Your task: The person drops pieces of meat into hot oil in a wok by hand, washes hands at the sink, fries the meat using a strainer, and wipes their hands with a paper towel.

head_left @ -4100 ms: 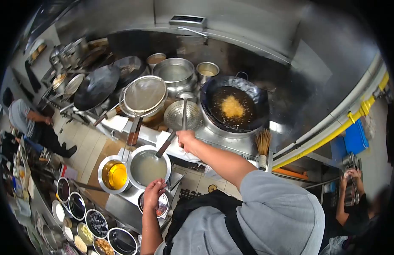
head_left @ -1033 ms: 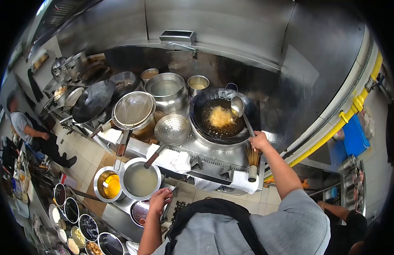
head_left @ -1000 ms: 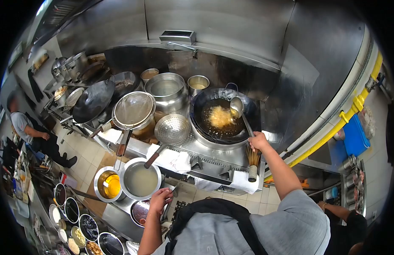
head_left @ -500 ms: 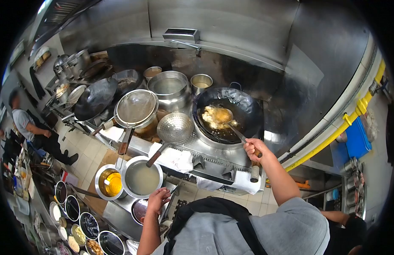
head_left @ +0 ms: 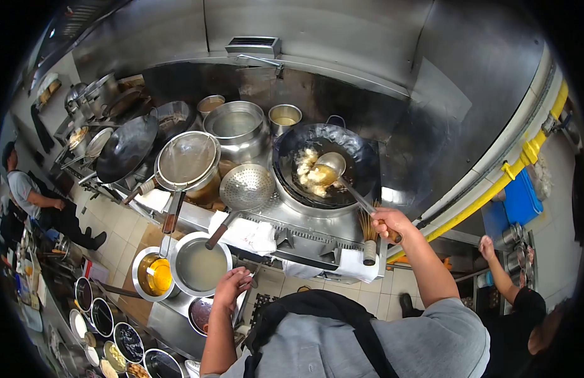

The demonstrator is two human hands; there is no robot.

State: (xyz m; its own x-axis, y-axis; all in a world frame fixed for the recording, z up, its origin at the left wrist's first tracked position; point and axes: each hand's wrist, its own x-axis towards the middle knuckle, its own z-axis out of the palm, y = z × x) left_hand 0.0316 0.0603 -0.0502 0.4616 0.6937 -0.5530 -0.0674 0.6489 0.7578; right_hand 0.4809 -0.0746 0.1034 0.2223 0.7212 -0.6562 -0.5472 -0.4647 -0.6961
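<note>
My right hand (head_left: 391, 225) is closed around the handle of a ladle (head_left: 331, 165). The ladle's bowl is over the black wok (head_left: 366, 148) and appears to hold some oil. Pale, lumpy food (head_left: 312, 175) bubbles in dark oil at the wok's left side. A bamboo brush (head_left: 369, 242) stands just below my right hand. Loosely bent, my left hand (head_left: 234, 287) shows nothing in its fingers. It hovers by the rim of a pot of cloudy liquid (head_left: 204, 266), above a smaller container of reddish contents (head_left: 202, 313).
Left of the wok are a perforated skimmer (head_left: 246, 188), a mesh strainer (head_left: 187, 159) and a large steel pot (head_left: 234, 123). A pot of yellow liquid (head_left: 158, 277) sits front left. A yellow pipe (head_left: 493, 183) runs along the right. Co-workers stand at left (head_left: 30, 195) and right (head_left: 521, 321).
My right hand has moved slightly right, and the ladle's bowl has lifted clear of the food. The view has shifted a little right. The right co-worker's arm has risen into view.
</note>
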